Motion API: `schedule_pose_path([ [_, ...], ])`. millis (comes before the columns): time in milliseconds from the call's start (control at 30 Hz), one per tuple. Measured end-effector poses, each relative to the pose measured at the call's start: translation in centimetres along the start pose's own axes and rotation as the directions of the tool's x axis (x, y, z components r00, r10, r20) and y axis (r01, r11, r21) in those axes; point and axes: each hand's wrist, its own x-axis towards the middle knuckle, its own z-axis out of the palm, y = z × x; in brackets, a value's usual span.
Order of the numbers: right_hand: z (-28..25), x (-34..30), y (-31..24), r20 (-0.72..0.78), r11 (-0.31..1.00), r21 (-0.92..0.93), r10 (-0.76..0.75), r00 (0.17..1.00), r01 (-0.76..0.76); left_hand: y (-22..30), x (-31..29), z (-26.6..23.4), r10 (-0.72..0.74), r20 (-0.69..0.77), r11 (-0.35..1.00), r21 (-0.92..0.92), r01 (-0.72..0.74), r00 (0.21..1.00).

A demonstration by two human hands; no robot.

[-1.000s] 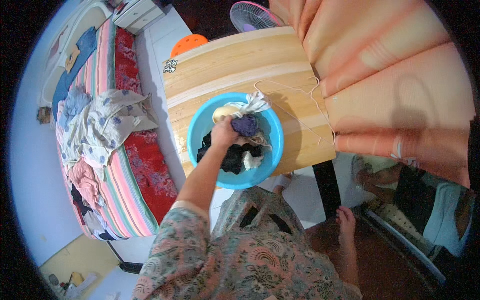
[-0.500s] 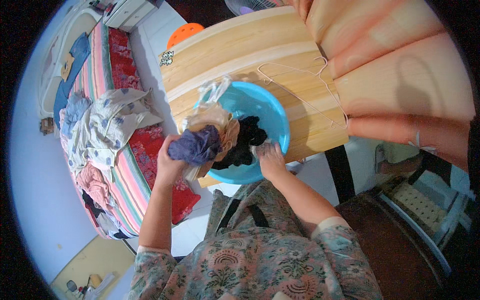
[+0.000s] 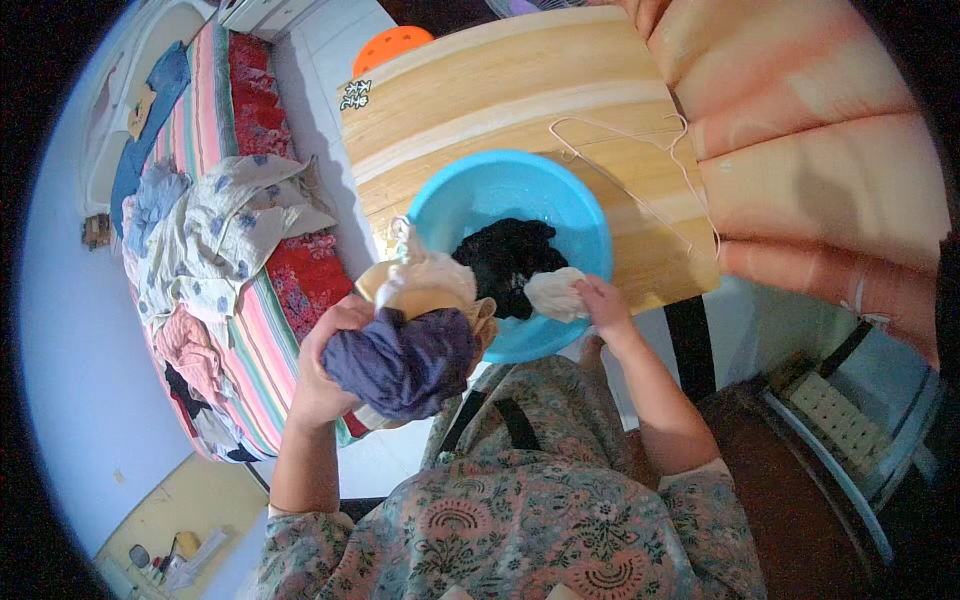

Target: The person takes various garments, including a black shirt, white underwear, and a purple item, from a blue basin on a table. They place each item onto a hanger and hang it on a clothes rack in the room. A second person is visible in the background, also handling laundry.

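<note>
- Left hand: clamped on a bunch of cloths, fingers wrapped around its left side.
- Purple cloth: crumpled, at the front of that bunch, against the left hand.
- Cream cloth: behind the purple cloth in the same bunch, partly hidden by it.
- Right hand: thumb and fingers closed together on the edge of a white cloth.
- The white cloth: bunched, over the right part of the basin, just beside the black cloth.
- Black cloth: heaped inside the basin, between the two hands' loads.
- Basin: blue, round, at the near edge of the table; the left hand's bunch overlaps its left rim in view.
- Table: pale wood, with a dark leg showing at the near right.
- Hanger: thin and pale, lying on the table to the right of the basin.
- Stool: orange, beyond the table's far left corner.
- Drape: orange, in broad folds along the table's right.
- Bed: at the left, striped, strewn with a spotted sheet and a pink cloth.
</note>
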Motion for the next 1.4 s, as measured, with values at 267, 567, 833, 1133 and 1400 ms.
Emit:
schedule_pose_path([
  [267, -0.6, -4.1, -4.9, -0.101, 0.885, 0.458, -0.049, 0.994, 0.09, -4.4, 4.3, 3.9, 0.03, 0.158, 0.967, 0.246, -0.069, 0.987],
  [567, 1.9, -5.9, -9.0, -0.022, 0.834, 0.551, -0.016, 1.0, 0.026, -6.4, 3.7, 11.5, -0.026, 0.217, 0.996, 0.092, 0.006, 0.976],
  [833, 2.7, -4.4, -6.3, -0.174, 0.916, 0.399, 0.03, 0.984, 0.043, -5.2, 2.4, 9.6, -0.4, 0.066, 0.872, -0.28, 0.402, 0.914],
  [1133, 4.4, -3.4, -5.5, -0.077, 0.79, 0.613, 0.092, 0.993, -0.026, -3.8, -0.1, 8.0, -0.334, 0.004, 0.793, -0.54, 0.283, 0.943],
  [1400, 9.6, -5.4, -4.9, 0.39, 0.944, 0.311, -0.019, 0.921, -0.112, -4.5, -0.7, 8.2, -0.237, 0.211, 0.744, -0.588, 0.317, 0.948],
])
